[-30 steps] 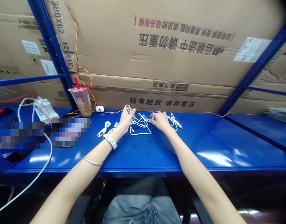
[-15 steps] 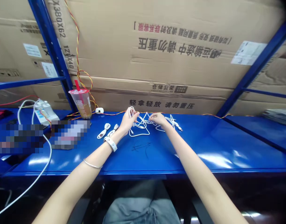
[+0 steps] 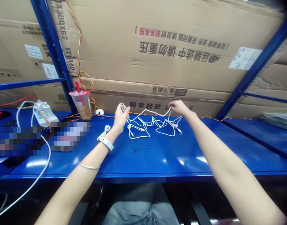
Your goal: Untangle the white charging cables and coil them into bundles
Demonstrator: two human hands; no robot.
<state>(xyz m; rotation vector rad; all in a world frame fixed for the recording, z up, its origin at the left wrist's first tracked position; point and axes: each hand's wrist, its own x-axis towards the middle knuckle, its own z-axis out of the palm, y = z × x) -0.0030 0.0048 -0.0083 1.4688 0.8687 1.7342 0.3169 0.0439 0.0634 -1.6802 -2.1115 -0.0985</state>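
Observation:
A tangle of white cables [image 3: 148,125] lies on the blue shelf top [image 3: 157,153]. My left hand [image 3: 121,117] is closed on a looped end of one white cable, held a little above the surface. My right hand [image 3: 179,107] pinches the same cable further along and is raised to the right, so the cable hangs stretched between the two hands. A bundled white cable [image 3: 105,131] lies just left of my left wrist, which wears a white band.
A plastic drink cup [image 3: 81,104] with a red straw stands at the back left, by a small white device [image 3: 99,112]. A white power strip [image 3: 43,112] and thick white cord lie further left. Cardboard boxes [image 3: 171,56] fill the back behind blue rack posts.
My hands have drawn apart: the right hand rose and moved right, pulling a length of white cable out of the tangle, while the left hand lifted slightly with its loop.

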